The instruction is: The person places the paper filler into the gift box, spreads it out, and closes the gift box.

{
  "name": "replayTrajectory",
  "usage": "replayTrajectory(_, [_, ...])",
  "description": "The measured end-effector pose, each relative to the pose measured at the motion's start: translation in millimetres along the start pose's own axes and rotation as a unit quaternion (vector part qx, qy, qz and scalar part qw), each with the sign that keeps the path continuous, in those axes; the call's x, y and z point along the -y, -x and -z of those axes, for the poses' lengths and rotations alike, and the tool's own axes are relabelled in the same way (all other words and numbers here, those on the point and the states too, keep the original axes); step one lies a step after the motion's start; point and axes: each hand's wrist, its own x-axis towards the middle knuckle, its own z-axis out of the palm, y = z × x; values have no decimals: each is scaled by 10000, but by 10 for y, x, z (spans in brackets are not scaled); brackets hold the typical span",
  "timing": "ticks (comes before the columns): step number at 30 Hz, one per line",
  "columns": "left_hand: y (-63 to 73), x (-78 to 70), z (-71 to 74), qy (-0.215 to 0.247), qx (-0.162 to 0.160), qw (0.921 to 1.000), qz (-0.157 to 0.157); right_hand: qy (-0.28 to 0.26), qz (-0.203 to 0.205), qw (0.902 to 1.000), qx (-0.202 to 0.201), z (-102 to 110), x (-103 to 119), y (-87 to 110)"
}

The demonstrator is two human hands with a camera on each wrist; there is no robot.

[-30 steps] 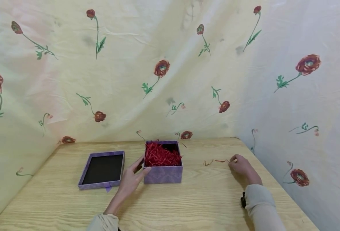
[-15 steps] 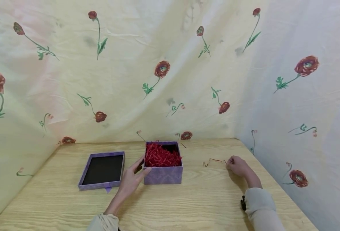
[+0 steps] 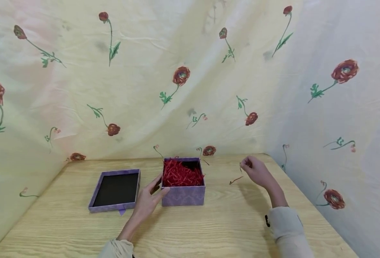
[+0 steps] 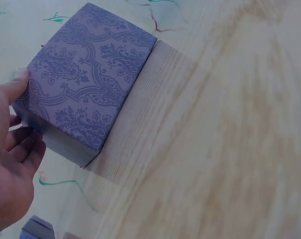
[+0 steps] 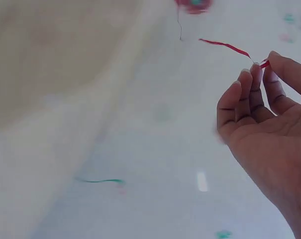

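Note:
A purple patterned gift box (image 3: 183, 196) stands on the table, filled with red shredded paper (image 3: 179, 175). My left hand (image 3: 146, 203) holds the box at its near left corner. In the left wrist view the thumb (image 4: 18, 83) lies on the patterned front, and the fingers bend at the left side. To the right of the box, above the table, my right hand (image 3: 256, 171) pinches a thin, crinkled red paper strip (image 5: 227, 46) between thumb and fingertip. The strip's loose end trails off to the left.
Left of the box lies its purple lid (image 3: 114, 208), black inside facing up, with a small purple ribbon tab (image 3: 122, 212) at its near edge. Flower-printed cloth (image 3: 138, 71) encloses the wooden table (image 3: 190, 233) at the back and sides.
My right hand has lifted off the table and moved left and away from me, carrying the red paper strip. The left hand and the box stay put.

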Motion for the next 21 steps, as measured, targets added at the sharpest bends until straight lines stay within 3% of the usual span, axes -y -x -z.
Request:
replayTrajectory(11, [16, -38, 9, -52, 29, 9999, -85, -110, 885, 9959, 123, 99, 887, -279])
replayTrajectory(21, [15, -43, 20, 37, 74, 9999, -57, -773, 1294, 9879, 373, 4, 1463, -454])
